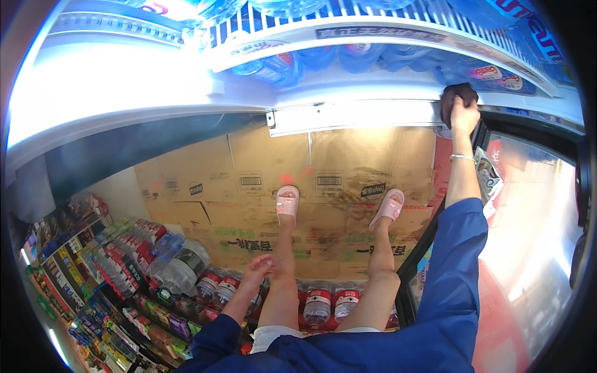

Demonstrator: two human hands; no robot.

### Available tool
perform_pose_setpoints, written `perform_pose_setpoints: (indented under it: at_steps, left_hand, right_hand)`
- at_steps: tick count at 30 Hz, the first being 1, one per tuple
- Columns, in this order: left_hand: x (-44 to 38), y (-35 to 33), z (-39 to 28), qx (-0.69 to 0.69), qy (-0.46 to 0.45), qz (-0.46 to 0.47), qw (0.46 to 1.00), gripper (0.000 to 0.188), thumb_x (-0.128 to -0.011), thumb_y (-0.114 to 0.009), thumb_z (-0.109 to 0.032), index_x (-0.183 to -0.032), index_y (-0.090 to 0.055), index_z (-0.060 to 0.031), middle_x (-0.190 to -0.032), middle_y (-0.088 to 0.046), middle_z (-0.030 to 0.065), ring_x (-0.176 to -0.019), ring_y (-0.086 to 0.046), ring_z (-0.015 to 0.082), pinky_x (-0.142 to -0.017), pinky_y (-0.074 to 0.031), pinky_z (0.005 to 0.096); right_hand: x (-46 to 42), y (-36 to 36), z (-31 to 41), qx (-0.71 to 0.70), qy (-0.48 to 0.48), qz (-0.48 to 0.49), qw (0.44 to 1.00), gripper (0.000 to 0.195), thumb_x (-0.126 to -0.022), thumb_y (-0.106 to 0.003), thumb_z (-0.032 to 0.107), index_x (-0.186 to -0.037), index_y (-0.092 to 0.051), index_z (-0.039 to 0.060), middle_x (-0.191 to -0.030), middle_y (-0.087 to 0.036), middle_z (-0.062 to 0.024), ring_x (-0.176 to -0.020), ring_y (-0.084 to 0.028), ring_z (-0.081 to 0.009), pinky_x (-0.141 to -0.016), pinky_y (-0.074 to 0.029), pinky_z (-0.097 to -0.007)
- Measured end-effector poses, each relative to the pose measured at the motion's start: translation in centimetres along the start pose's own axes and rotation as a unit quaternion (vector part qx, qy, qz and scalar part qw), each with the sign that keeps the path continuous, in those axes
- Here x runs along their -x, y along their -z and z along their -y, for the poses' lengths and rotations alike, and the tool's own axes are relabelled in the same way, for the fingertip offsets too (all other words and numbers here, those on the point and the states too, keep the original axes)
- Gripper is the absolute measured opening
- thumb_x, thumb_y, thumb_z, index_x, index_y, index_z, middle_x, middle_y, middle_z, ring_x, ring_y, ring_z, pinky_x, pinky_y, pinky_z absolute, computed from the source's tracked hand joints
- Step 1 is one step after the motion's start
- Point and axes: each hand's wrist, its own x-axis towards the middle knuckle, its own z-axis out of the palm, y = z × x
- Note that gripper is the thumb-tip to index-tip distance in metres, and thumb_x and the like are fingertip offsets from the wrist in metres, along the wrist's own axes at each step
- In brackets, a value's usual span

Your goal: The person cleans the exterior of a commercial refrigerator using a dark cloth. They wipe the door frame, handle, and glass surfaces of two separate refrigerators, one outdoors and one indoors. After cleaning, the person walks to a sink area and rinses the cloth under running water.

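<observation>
My right hand [464, 117] grips a dark brown cloth [450, 106] and presses it on the lower front edge of a lit drinks fridge [354, 114], by its right corner. Just above the cloth lie blue-tinted water bottles [485, 73] under a white wire shelf [373, 28]. My left hand [261, 266] hangs over my left leg with its fingers loosely curled, and nothing shows in it. To the right of my right arm stands the fridge's glass door [527, 196], swung out.
Flattened cardboard [280, 158] covers the floor under my feet in pink slippers [287, 201]. Behind me stand large water bottles [319, 305]. At the left are shrink-wrapped bottle packs [119, 265] and shelves of packaged goods [107, 331]. Printed papers [488, 179] hang at the door frame.
</observation>
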Motion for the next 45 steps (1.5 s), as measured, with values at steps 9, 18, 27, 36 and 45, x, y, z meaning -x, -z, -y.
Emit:
perform_pose_setpoints:
  at_steps: [9,18,27,36,45]
  left_hand:
    - [1.1,-0.3,-0.6,0.013,0.015,0.004,1.000,0.030,-0.090,-0.060,-0.018,-0.117,-0.055,-0.0046,-0.104,-0.064,0.0071,-0.090,-0.064,0.0174,-0.074,-0.051,0.0304]
    - [1.7,0.8,-1.4,0.014,-0.004,0.005,1.000,0.033,-0.091,-0.058,-0.020,-0.120,-0.052,-0.0047,-0.112,-0.062,0.0086,-0.096,-0.062,0.0196,-0.082,-0.049,0.0344]
    - [1.6,0.3,-0.2,0.015,0.013,0.009,1.000,0.034,-0.091,-0.058,-0.019,-0.121,-0.052,-0.0041,-0.112,-0.062,0.0092,-0.096,-0.063,0.0194,-0.081,-0.049,0.0321]
    - [0.7,0.6,0.4,0.034,0.026,-0.011,0.999,0.031,-0.090,-0.061,-0.020,-0.117,-0.054,-0.0050,-0.107,-0.064,0.0074,-0.092,-0.063,0.0172,-0.074,-0.051,0.0293]
    - [1.0,1.5,0.1,0.031,0.006,-0.030,0.999,0.029,-0.092,-0.054,-0.015,-0.118,-0.053,-0.0019,-0.106,-0.061,0.0094,-0.091,-0.063,0.0198,-0.077,-0.052,0.0338]
  right_hand:
    - [19.4,-6.9,12.6,0.077,0.292,0.161,0.940,0.053,-0.078,-0.059,0.027,-0.121,-0.048,-0.0020,-0.111,-0.048,-0.0301,-0.089,-0.059,-0.0421,-0.075,-0.053,-0.0467]
    - [31.4,-7.2,18.5,-0.011,0.314,0.416,0.853,0.050,-0.074,-0.064,0.017,-0.121,-0.052,0.0041,-0.106,-0.052,-0.0193,-0.090,-0.059,-0.0364,-0.076,-0.052,-0.0420]
    - [33.7,-1.3,9.1,-0.190,0.159,0.462,0.852,0.054,-0.071,-0.063,0.008,-0.123,-0.051,0.0024,-0.119,-0.054,-0.0209,-0.103,-0.056,-0.0384,-0.088,-0.048,-0.0409]
    - [32.2,-10.9,16.1,0.111,0.500,0.428,0.744,0.058,-0.075,-0.062,0.011,-0.129,-0.043,-0.0012,-0.130,-0.045,-0.0174,-0.101,-0.058,-0.0305,-0.079,-0.053,-0.0385]
    - [28.4,-10.8,16.6,0.211,0.490,0.524,0.664,0.039,-0.079,-0.058,0.009,-0.115,-0.053,-0.0020,-0.122,-0.051,-0.0168,-0.094,-0.063,-0.0295,-0.075,-0.054,-0.0368]
